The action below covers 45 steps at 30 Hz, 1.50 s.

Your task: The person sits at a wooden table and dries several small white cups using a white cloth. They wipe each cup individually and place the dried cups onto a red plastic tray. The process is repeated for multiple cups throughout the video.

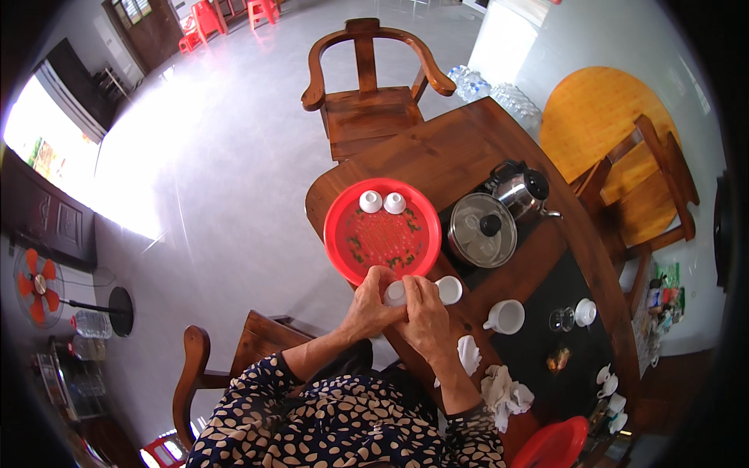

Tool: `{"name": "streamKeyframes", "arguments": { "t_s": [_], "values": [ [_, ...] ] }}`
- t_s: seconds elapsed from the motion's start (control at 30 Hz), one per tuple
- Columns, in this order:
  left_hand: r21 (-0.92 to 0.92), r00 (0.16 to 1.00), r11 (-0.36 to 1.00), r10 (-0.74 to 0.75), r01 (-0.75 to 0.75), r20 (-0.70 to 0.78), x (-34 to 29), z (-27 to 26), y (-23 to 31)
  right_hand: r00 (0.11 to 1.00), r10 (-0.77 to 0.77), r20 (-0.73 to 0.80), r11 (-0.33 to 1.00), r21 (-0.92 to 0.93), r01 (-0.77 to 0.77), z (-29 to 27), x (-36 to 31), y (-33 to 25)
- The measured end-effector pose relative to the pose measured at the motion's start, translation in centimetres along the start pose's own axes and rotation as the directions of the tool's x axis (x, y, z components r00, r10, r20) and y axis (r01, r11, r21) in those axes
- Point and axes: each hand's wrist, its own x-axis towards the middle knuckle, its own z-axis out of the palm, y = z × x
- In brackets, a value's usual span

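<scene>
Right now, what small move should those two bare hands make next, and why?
Probably set the small, round white cup onto the round, red plastic tray: the left hand and right hand hold it by the tray's near rim, two similar white cups sit near the far side, and there seems to be room in front of them.

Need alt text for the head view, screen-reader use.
A person's left hand and right hand hold a small white cup near the edge of a round red tray on a wooden table. Two upside-down white cups sit at the tray's far side. A lidded pot and metal kettle stand to the right.
</scene>
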Motion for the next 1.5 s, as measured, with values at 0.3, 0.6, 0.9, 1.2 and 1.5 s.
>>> {"name": "streamKeyframes", "arguments": {
  "t_s": [0.3,0.6,0.9,1.2,1.5],
  "values": [
    [-0.17,0.987,0.985,-0.056,0.03,-0.153,5.5,-3.1,-4.3,0.982,0.185,0.031,0.922,0.34,-0.184,4.0,8.6,6.0],
    [0.244,0.97,0.97,0.059,0.0,-0.236,8.4,-5.0,-7.8,0.981,0.143,-0.134,0.988,0.079,-0.133,7.8,16.9,10.1],
    [0.322,0.975,0.947,0.073,-0.002,-0.208,8.5,-4.7,-7.4,0.987,0.119,-0.107,0.99,-0.058,-0.126,10.8,18.0,11.3],
    [0.336,0.976,0.941,0.113,-0.046,-0.184,8.8,-4.6,-7.4,0.984,0.13,-0.119,0.987,-0.075,-0.139,12.0,17.1,12.2],
    [0.397,0.931,0.881,0.336,-0.258,-0.139,5.7,-2.9,-6.1,0.975,0.114,-0.188,0.987,-0.093,-0.133,4.8,13.8,9.8]
  ]
}}
